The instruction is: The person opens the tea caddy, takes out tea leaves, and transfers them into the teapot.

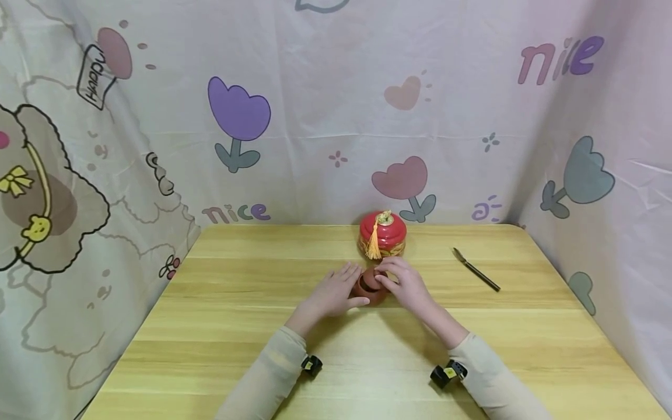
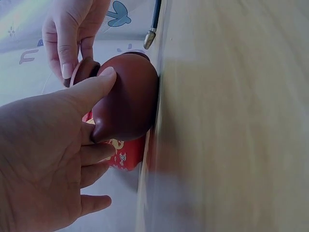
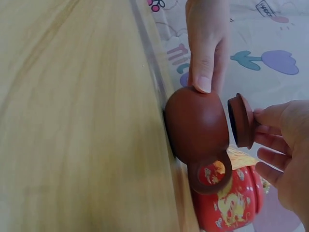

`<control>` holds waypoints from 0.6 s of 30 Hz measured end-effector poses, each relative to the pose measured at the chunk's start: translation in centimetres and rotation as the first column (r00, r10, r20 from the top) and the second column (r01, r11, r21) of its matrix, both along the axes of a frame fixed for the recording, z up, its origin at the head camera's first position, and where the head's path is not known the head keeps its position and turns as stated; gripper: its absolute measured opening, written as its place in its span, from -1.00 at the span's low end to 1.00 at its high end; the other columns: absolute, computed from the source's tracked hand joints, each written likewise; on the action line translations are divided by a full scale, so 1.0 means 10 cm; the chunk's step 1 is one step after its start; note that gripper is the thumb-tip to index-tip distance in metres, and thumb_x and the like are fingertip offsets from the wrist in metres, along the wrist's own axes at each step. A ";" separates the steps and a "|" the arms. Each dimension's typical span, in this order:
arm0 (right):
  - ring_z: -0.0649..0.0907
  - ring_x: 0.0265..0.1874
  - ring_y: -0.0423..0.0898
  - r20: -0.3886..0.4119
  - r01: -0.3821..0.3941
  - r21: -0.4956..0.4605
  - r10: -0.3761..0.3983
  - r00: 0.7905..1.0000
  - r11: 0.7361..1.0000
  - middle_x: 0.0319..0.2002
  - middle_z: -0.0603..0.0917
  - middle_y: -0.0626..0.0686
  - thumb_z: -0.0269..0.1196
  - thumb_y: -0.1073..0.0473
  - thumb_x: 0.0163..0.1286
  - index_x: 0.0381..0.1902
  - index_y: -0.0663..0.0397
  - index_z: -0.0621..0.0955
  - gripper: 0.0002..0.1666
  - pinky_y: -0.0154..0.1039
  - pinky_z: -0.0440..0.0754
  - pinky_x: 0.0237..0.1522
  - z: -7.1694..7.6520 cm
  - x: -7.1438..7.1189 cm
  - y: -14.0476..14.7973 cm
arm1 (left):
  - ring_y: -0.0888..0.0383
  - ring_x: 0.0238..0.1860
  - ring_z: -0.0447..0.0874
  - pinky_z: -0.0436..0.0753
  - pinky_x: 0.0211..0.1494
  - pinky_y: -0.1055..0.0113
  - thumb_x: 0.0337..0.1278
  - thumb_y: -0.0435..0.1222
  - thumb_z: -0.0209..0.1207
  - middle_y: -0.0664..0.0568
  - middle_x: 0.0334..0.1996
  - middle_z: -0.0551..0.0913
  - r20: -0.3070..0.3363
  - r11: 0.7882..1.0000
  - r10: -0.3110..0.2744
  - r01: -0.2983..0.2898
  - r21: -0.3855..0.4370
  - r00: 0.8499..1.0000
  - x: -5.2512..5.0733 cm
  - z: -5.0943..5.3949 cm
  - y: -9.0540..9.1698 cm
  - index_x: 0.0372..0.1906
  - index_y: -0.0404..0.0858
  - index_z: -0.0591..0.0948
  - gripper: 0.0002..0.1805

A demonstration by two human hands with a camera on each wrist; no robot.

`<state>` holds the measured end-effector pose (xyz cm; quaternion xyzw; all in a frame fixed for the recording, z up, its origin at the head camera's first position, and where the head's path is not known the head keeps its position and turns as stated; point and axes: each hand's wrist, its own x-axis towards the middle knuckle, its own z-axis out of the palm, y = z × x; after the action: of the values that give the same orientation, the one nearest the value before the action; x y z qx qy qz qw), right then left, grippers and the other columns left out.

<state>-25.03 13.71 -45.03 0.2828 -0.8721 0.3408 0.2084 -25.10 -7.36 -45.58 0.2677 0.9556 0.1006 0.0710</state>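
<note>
A reddish-brown clay teapot [image 1: 371,298] stands upright on the table between the two hands. My left hand [image 1: 333,293] holds its side, with the thumb on the body and the fingers around the spout in the left wrist view. Above the opening, my right hand [image 1: 408,284] pinches the teapot lid [image 3: 241,121] by its top. The lid is tilted and lifted off the rim, so a dark gap shows between them. In the right wrist view the ring handle of the teapot [image 3: 197,126] is visible.
Just behind the teapot stands a red lidded jar [image 1: 385,234] with gold patterns and a yellow tassel. A slim dark-handled tool [image 1: 479,272] with a metal tip lies to the right on the wooden table [image 1: 220,326]. Printed cloth [image 1: 325,105] hangs behind the table.
</note>
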 end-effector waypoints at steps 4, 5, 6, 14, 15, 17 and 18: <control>0.64 -0.02 0.05 -0.029 0.030 0.007 -0.029 0.999 1.000 -0.10 0.70 0.12 0.40 0.26 0.19 -0.19 0.18 0.72 -0.79 0.00 0.62 0.07 0.01 0.00 0.06 | -0.02 0.59 -0.10 0.10 0.55 -0.09 0.32 0.26 -0.08 -0.09 0.56 0.03 0.008 1.000 0.006 -0.006 0.005 1.000 0.00 0.01 -0.01 0.54 -0.23 0.06 -0.09; 0.64 -0.02 0.05 -0.040 0.037 0.008 -0.037 0.999 0.999 -0.10 0.70 0.12 0.40 0.26 0.18 -0.19 0.18 0.72 -0.79 0.00 0.62 0.07 0.00 0.00 0.08 | -0.02 0.59 -0.10 0.10 0.55 -0.09 0.32 0.26 -0.08 -0.08 0.56 0.03 0.008 1.000 0.008 -0.008 0.005 1.000 0.00 0.01 -0.01 0.54 -0.23 0.06 -0.09; 0.64 -0.02 0.05 -0.050 0.041 0.004 -0.041 0.998 0.999 -0.10 0.70 0.11 0.41 0.26 0.18 -0.20 0.18 0.72 -0.79 0.00 0.62 0.07 0.01 0.01 0.10 | -0.01 0.59 -0.10 0.10 0.55 -0.09 0.32 0.26 -0.08 -0.08 0.56 0.03 0.008 1.000 0.009 -0.009 0.005 1.000 0.00 0.00 -0.01 0.54 -0.23 0.07 -0.09; 0.64 -0.01 0.07 -0.115 0.085 -0.013 -0.085 0.990 0.996 -0.13 0.71 0.11 0.44 0.28 0.12 -0.23 0.17 0.73 -0.78 -0.01 0.61 0.09 0.00 0.05 0.32 | -0.02 0.59 -0.10 0.09 0.55 -0.09 0.31 0.26 -0.07 -0.09 0.56 0.04 0.006 1.000 0.009 -0.009 0.015 1.000 0.01 0.02 -0.01 0.54 -0.24 0.08 -0.08; 0.65 -0.02 0.07 -0.118 0.092 -0.012 -0.093 0.989 0.996 -0.13 0.71 0.11 0.44 0.28 0.12 -0.24 0.17 0.73 -0.78 -0.01 0.61 0.09 -0.01 0.06 0.35 | -0.02 0.59 -0.10 0.09 0.55 -0.09 0.31 0.26 -0.07 -0.09 0.56 0.04 0.007 1.000 0.009 -0.009 0.015 1.000 0.01 0.02 -0.01 0.54 -0.24 0.07 -0.08; 0.65 -0.02 0.08 -0.124 0.102 -0.008 -0.102 0.987 0.995 -0.13 0.71 0.11 0.45 0.29 0.10 -0.24 0.18 0.73 -0.78 -0.01 0.60 0.09 -0.02 0.07 0.40 | -0.02 0.59 -0.10 0.08 0.55 -0.09 0.31 0.26 -0.07 -0.09 0.56 0.03 0.008 1.000 0.008 -0.008 0.015 1.000 0.01 0.02 -0.01 0.54 -0.23 0.07 -0.08; 0.65 -0.03 0.09 -0.128 0.105 -0.006 -0.105 0.986 0.994 -0.13 0.71 0.12 0.45 0.29 0.09 -0.25 0.18 0.73 -0.78 0.00 0.60 0.09 -0.02 0.08 0.43 | -0.02 0.59 -0.11 0.08 0.55 -0.10 0.31 0.26 -0.07 -0.09 0.56 0.03 0.009 1.000 0.008 -0.008 0.016 1.000 0.01 0.02 -0.01 0.54 -0.23 0.07 -0.08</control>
<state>-24.24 18.05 -45.24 0.2578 -0.8708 0.3100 0.2814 -24.95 -7.41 -45.40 0.2642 0.9554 0.1098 0.0725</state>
